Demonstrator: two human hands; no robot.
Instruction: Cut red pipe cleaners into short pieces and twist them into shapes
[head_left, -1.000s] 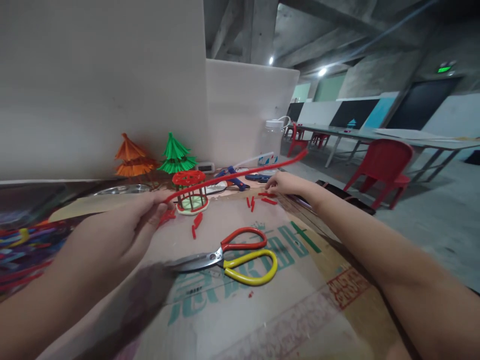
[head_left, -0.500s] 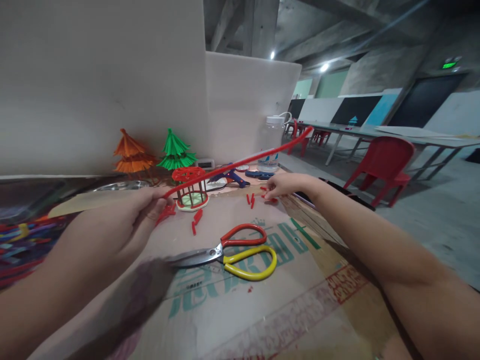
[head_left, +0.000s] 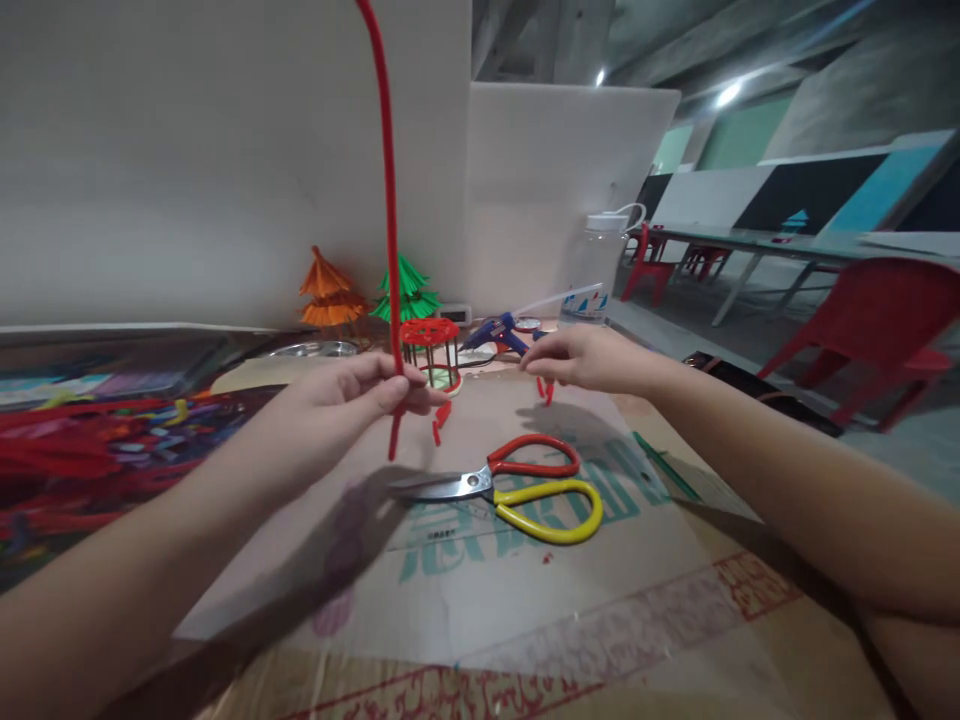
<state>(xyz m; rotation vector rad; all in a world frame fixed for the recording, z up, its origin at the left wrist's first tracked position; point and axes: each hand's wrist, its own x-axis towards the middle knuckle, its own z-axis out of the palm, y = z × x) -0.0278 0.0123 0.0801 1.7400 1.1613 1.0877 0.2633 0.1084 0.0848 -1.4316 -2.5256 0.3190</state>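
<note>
My left hand (head_left: 352,400) pinches a long red pipe cleaner (head_left: 386,200), which stands nearly upright and runs out of the top of the view. My right hand (head_left: 585,358) hovers above the cardboard sheet (head_left: 525,590), fingers closed on short red pieces (head_left: 546,390) that hang below them. Red-and-yellow-handled scissors (head_left: 525,485) lie shut on the cardboard below both hands. A small red-topped cage-like model (head_left: 430,350) stands just behind my left hand, with a few short red pieces (head_left: 439,422) lying beside it.
An orange paper tree (head_left: 326,290) and a green paper tree (head_left: 409,290) stand against the white board. A blue glue gun (head_left: 499,330) and a plastic bottle (head_left: 596,265) sit at the back. Coloured pipe cleaners (head_left: 67,450) pile up at left. Red chairs (head_left: 877,330) stand at right.
My left hand swung the long red pipe cleaner from a low slant to nearly upright. My right hand lifted off the cardboard with short red pieces. The camera moved closer and turned left.
</note>
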